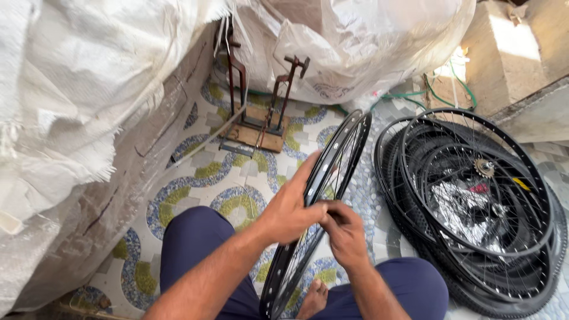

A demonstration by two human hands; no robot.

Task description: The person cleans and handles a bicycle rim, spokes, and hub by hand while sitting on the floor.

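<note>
Stacked wheels (474,207), white sacks (77,106), stand (261,112)

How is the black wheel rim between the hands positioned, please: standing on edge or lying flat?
On edge: the rim stands upright between both hands.

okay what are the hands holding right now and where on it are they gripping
Both hands hold a black spoked bicycle wheel rim, upright between the knees. The left hand grips the rim's edge; the right hand pinches at the spokes just inside it.
</note>
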